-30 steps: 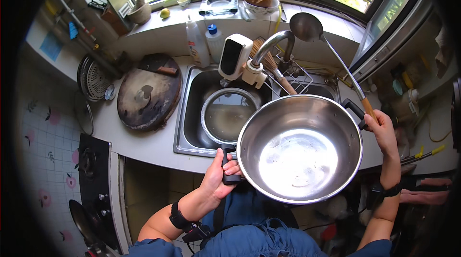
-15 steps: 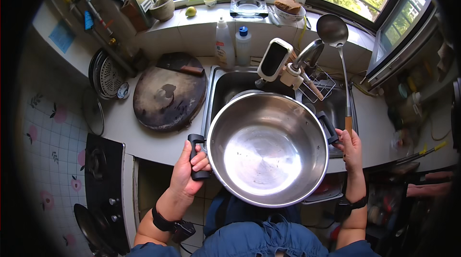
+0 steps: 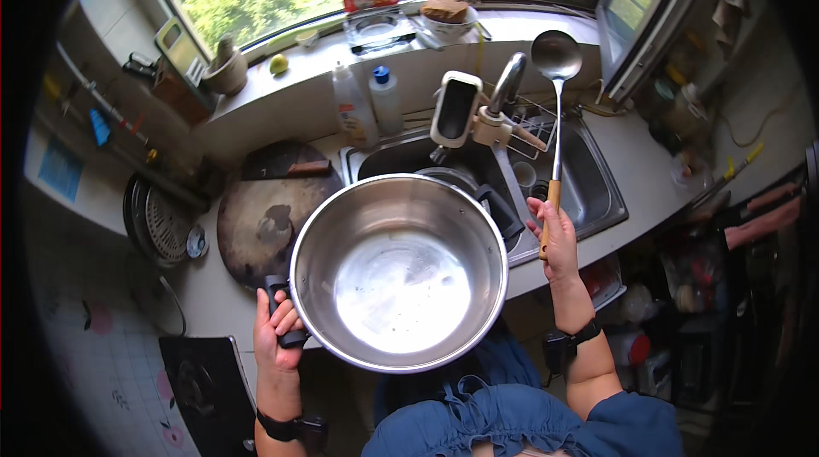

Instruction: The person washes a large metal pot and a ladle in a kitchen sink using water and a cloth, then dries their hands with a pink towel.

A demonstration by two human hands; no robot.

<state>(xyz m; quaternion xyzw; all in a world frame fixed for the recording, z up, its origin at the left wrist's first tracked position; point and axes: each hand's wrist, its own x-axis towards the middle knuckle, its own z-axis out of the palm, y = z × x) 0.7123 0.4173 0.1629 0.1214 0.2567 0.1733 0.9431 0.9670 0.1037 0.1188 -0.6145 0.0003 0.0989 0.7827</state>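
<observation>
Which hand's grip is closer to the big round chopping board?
Left. The left grip holds the pot by its handle, just below the board in the picture. The right grip, holding the ladle, is farther, beyond the pot.

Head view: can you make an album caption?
Left fingers grip a shiny pot by its black handle; right fingers hold a ladle.
</observation>
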